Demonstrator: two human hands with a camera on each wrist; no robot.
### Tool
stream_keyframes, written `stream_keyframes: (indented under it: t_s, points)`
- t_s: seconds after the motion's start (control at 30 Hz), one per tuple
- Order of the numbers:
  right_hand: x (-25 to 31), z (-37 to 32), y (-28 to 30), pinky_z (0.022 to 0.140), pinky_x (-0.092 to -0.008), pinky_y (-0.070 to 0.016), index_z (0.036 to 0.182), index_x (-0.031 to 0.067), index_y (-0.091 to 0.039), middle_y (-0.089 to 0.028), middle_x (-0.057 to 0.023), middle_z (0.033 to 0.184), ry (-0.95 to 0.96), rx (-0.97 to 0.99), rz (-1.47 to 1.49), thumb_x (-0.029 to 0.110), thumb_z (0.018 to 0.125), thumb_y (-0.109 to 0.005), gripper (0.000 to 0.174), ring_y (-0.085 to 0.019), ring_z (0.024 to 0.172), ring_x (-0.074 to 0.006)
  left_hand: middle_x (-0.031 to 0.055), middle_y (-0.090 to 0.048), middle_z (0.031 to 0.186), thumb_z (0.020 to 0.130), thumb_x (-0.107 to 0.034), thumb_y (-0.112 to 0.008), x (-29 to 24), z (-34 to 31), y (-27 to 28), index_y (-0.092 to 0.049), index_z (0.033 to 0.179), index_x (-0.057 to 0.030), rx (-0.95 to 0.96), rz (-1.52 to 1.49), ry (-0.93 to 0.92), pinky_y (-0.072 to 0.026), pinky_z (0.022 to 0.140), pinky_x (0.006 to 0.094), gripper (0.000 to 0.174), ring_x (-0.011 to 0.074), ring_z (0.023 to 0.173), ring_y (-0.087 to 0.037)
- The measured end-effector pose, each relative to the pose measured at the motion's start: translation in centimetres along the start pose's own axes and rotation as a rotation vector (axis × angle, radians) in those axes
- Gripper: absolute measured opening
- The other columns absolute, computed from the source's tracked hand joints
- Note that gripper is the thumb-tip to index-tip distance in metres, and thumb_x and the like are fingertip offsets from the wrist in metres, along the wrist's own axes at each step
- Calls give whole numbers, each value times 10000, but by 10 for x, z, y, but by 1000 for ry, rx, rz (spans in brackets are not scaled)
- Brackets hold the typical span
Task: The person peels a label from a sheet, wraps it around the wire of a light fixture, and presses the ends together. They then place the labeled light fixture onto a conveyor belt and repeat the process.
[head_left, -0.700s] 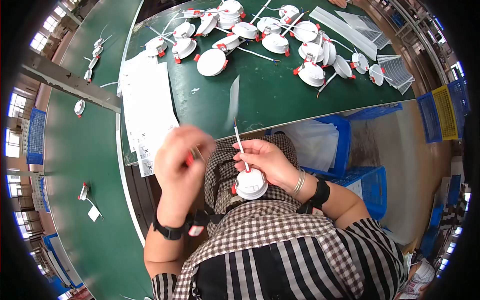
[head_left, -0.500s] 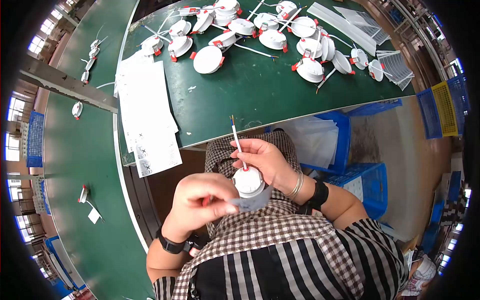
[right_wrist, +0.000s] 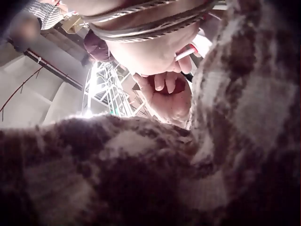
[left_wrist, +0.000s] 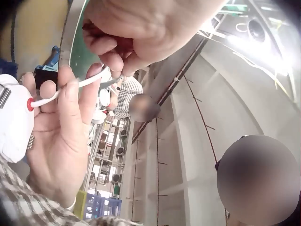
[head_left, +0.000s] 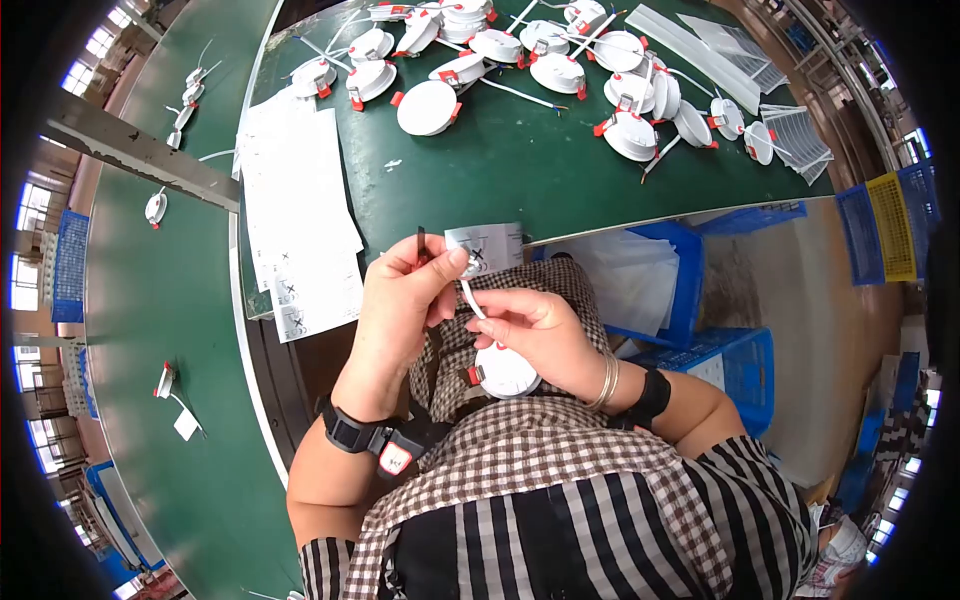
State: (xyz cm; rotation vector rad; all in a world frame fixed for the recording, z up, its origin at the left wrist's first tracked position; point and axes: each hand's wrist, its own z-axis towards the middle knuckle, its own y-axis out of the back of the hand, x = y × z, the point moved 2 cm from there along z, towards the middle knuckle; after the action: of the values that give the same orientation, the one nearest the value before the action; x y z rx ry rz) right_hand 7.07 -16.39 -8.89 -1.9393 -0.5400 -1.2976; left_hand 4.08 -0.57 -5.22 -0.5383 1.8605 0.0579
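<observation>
In the head view my left hand pinches a greyish translucent sheet with printed marks, at the tip of a white cable. Something small, black and red shows among its fingers; I cannot tell what it is. My right hand holds the cable low down, close to the round white downlight that hangs over my lap. The left wrist view shows the cable arching from the downlight across the right fingers to the left fingertips. In the right wrist view, apron cloth hides much.
Several white downlights with red clips lie at the back of the green table. Printed white sheets lie at its left edge. Blue crates stand at the right, and a metal post crosses at the left.
My left hand has moved up from beside the downlight, bringing the translucent sheet to the cable's tip. The cable, straight before, now bends. My right hand keeps its hold.
</observation>
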Motion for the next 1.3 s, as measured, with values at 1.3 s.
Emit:
stream_keyframes:
  t_s: [1.3]
  points:
    - [-17, 7, 3, 683, -250, -537, 1037, -13, -616, -653, -82, 932, -264, -145, 272, 54, 865, -579, 188, -635, 782, -129, -27, -551, 689, 843, -56, -627, 44, -40, 27, -597, 874, -12, -211, 141, -188, -377, 473, 168, 62, 31, 534, -474]
